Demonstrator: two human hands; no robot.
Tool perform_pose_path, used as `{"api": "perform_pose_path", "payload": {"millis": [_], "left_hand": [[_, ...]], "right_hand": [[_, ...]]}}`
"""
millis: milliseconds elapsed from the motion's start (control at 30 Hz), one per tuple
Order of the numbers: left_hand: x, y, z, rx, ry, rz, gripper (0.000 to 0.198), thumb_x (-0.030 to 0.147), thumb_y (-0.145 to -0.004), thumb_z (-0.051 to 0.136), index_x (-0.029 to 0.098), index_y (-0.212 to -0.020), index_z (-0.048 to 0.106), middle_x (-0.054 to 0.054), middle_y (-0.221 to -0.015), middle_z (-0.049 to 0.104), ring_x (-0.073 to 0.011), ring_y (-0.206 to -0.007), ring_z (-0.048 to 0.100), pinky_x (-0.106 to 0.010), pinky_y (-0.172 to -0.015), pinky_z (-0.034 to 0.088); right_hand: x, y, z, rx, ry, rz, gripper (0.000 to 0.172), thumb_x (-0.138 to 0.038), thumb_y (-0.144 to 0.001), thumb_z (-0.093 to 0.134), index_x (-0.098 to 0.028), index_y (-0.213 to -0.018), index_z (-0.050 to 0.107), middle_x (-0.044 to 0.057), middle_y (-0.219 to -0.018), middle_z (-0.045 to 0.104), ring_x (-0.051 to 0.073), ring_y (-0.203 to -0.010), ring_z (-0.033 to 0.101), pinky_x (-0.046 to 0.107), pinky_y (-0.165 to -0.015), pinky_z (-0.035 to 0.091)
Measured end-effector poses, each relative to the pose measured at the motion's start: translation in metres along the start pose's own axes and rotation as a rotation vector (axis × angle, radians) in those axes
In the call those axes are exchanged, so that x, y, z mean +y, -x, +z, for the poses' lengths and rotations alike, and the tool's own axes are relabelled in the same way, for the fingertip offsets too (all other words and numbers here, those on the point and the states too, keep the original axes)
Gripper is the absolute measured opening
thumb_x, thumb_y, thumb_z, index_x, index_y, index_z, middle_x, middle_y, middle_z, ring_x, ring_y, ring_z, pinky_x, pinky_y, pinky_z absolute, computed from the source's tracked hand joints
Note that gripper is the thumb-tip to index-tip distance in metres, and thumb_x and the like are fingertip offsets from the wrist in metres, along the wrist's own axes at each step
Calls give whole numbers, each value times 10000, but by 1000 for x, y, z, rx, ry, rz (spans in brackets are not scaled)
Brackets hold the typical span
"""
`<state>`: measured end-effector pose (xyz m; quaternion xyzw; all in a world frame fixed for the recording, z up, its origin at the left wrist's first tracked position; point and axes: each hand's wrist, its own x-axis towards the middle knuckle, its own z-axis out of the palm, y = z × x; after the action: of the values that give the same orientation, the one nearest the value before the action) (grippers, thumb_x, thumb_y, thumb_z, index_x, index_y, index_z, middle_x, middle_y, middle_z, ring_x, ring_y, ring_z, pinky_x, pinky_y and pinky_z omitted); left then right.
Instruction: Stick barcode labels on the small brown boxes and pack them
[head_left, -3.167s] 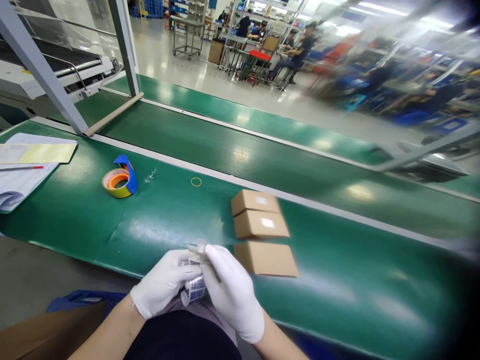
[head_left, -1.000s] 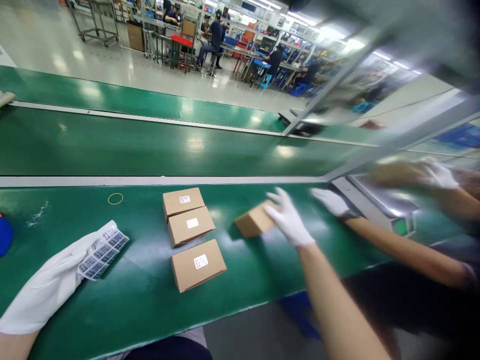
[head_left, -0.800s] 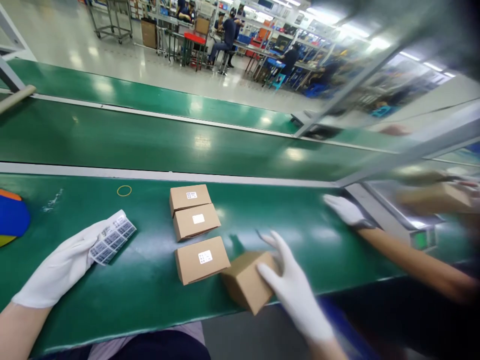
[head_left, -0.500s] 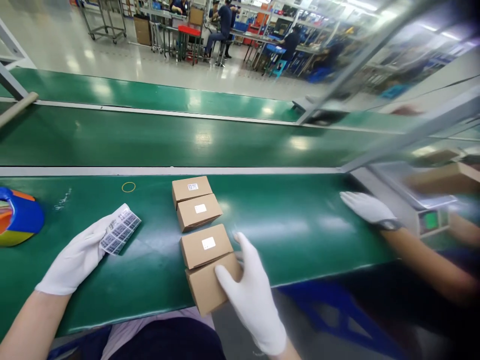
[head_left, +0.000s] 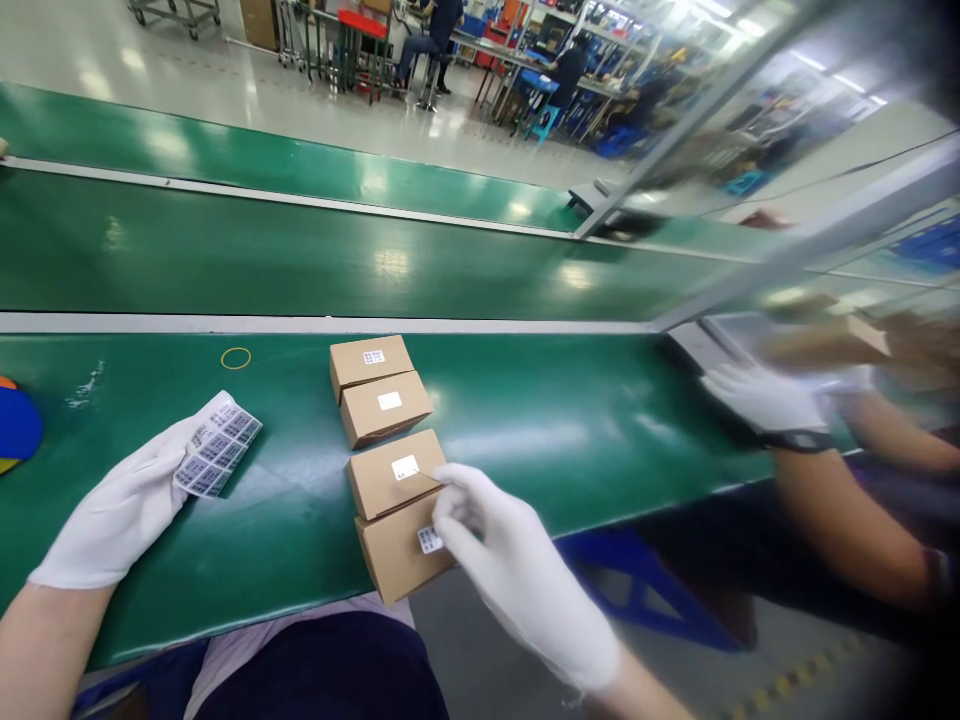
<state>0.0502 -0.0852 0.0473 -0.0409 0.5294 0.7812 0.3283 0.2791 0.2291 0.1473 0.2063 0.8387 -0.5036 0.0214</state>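
My left hand [head_left: 124,510], in a white glove, holds a sheet of printed labels [head_left: 219,448] between thumb and fingers, over the green bench at left. My gloved right hand [head_left: 506,555] is at the right side of the nearest brown carton [head_left: 397,560], fingers curled together. A thin pointed tool [head_left: 425,473] sticks out from its fingertips; the rest of it is hidden. Beside the thumb, a printed label [head_left: 430,540] shows on that carton. Behind it stand a second carton [head_left: 379,490], a third carton [head_left: 367,415] and one more carton [head_left: 352,368], each with a white label.
A yellow rubber band [head_left: 235,358] lies on the green bench top [head_left: 540,430]. At the left edge stands a blue container [head_left: 16,425]. On the right, a co-worker's gloved hand [head_left: 765,400] is by a scale [head_left: 697,345]; a blurred carton [head_left: 825,340] is behind it.
My right hand has drawn its fingers together and shifted slightly back from the nearest carton, whose label now shows. The whole view has shifted a little. The co-worker's hand is now against the scale.
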Motion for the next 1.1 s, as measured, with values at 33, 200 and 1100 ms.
{"api": "perform_pose_path", "payload": {"millis": [33, 200, 1100], "left_hand": [[0, 0, -1, 0, 1, -1, 592, 297, -990, 628, 239, -1559, 476, -7, -1625, 433, -270, -1555, 294, -315, -1252, 344], [-1, -1, -2, 11, 10, 3, 600, 279, -980, 639, 232, -1557, 481, -11, -1617, 442, -275, -1558, 276, -307, -1250, 351], [-3, 42, 61, 256, -990, 579, 799, 395, -741, 899, 379, -1473, 580, 33, -1633, 439, -363, -1567, 248, -445, -1331, 54]], "right_hand": [[0, -1, 2, -11, 16, 1, 279, -178, -956, 524, -263, -1219, 568, -31, -860, 658, 174, -785, 661, 320, -809, 548], [-2, -4, 6, -44, 72, 3, 320, -87, -929, 522, -277, -1178, 590, -70, -817, 652, 144, -745, 651, 279, -768, 512], [69, -54, 7, 334, -219, -243, 499, -297, -975, 602, -211, -1449, 473, 105, -1283, 646, 240, -1212, 625, 452, -1114, 486]]}}
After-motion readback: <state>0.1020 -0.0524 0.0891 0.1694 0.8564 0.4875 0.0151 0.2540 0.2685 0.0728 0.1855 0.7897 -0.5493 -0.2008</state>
